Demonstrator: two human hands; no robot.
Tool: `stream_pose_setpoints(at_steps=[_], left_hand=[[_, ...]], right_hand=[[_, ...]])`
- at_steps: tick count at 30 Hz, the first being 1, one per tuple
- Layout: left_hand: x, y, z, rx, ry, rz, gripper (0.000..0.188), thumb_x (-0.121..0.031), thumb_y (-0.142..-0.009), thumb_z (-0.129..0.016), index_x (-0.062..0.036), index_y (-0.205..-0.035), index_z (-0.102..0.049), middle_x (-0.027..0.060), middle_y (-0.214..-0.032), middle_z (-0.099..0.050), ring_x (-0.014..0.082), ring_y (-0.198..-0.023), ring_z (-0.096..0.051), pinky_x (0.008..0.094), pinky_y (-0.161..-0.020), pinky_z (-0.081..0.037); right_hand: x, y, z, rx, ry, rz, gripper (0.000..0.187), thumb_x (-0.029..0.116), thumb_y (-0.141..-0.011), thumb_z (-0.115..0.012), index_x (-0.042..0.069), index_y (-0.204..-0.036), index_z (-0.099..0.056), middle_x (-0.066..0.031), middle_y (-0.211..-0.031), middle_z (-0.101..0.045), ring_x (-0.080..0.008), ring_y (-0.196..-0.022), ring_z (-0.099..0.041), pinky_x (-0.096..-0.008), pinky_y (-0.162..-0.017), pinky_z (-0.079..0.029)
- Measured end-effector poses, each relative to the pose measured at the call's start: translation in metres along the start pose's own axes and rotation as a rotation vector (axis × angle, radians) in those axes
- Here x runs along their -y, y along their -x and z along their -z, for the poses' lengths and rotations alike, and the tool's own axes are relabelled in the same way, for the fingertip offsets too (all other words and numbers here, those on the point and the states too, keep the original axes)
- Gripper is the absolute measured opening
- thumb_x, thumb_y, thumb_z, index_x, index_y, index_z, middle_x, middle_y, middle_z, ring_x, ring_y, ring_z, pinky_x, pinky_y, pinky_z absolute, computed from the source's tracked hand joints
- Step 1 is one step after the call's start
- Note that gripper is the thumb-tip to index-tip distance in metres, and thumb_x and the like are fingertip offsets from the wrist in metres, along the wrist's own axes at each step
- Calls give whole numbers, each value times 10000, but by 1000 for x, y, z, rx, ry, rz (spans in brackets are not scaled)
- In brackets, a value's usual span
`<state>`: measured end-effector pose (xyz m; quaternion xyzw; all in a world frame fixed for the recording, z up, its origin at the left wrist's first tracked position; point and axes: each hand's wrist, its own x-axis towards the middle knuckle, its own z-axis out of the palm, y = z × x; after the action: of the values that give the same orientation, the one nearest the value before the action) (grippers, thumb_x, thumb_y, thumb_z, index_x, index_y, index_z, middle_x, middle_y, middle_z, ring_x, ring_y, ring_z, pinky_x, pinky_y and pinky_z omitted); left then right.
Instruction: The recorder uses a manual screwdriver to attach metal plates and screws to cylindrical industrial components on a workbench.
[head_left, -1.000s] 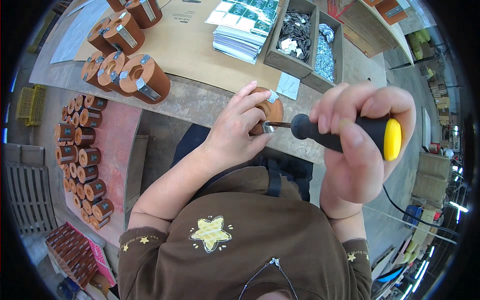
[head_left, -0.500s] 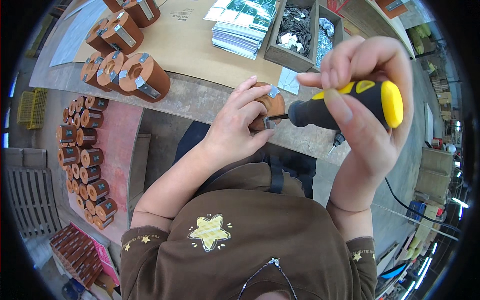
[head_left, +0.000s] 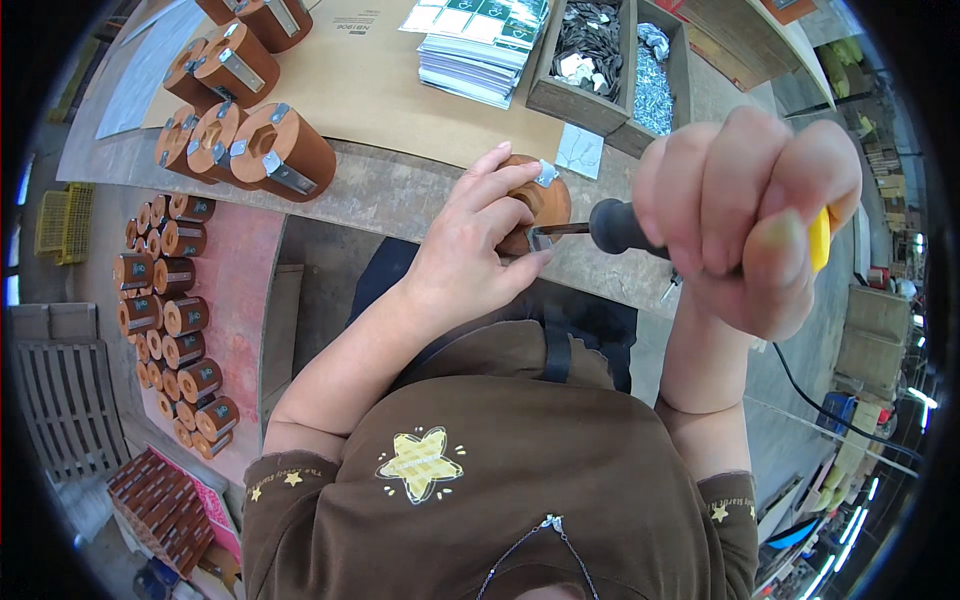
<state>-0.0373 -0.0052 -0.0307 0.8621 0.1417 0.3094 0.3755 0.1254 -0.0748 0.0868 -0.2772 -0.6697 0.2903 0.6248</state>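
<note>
An orange-brown cylinder (head_left: 553,205) with a hole through its middle rests at the table's near edge. My left hand (head_left: 462,240) is closed around its left side, fingers over the top and into the hole area, thumb at the near side. A small metal clip (head_left: 540,240) sits on the rim by my thumb, and another metal clip (head_left: 546,174) is on the far rim. My right hand (head_left: 745,215) grips the handle of a black and yellow screwdriver (head_left: 616,227) in a fist. Its shaft points left, with the tip at the near clip.
Similar cylinders (head_left: 300,150) stand on the table at left; several more are on a lower pink board (head_left: 240,300). Behind lie stacked printed sheets (head_left: 470,70) and a wooden box (head_left: 575,113) of dark and silvery small parts. A thin-tipped tool (head_left: 671,288) lies near the right forearm.
My right hand has gone from a loose fingertip hold to a full fist, turned over around the screwdriver handle. My left hand stays on the cylinder, nearly unmoved.
</note>
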Motion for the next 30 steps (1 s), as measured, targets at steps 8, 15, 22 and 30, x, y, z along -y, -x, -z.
stream_pose_setpoints(at_steps=[8,15,22,30], left_hand=[[-3,3,6,83,69,82,180,-66,-659,-684,25,-776,-581,160,-1242,-504,404,-1271,-339,437,-1003,-360],[-11,-2,-2,33,-48,92,185,-77,-648,-700,23,-748,-580,161,-1224,-512,408,-1224,-380,436,-994,-366],[-8,-3,3,17,-50,-4,224,-85,-632,-724,15,-770,-579,151,-1086,-556,385,-1175,-434,427,-955,-379],[-7,4,-8,-35,-172,-3,366,-114,-624,-757,-8,-903,-545,172,-1242,-472,414,-1216,-391,470,-991,-343]], right_hand=[[-12,-19,7,324,-255,-2,174,89,-839,-572,107,-851,-400,-7,-673,-501,-93,-488,-474,-227,-463,-396],[-10,-18,0,220,-229,4,152,89,-854,-548,102,-863,-397,-8,-666,-488,-86,-476,-453,-218,-467,-401],[-13,-22,7,162,-211,-34,75,84,-885,-462,97,-858,-393,-16,-661,-457,-84,-485,-434,-243,-498,-405],[-8,-12,0,56,-198,-17,56,83,-886,-437,93,-855,-391,-22,-663,-449,-97,-494,-424,-256,-506,-405]])
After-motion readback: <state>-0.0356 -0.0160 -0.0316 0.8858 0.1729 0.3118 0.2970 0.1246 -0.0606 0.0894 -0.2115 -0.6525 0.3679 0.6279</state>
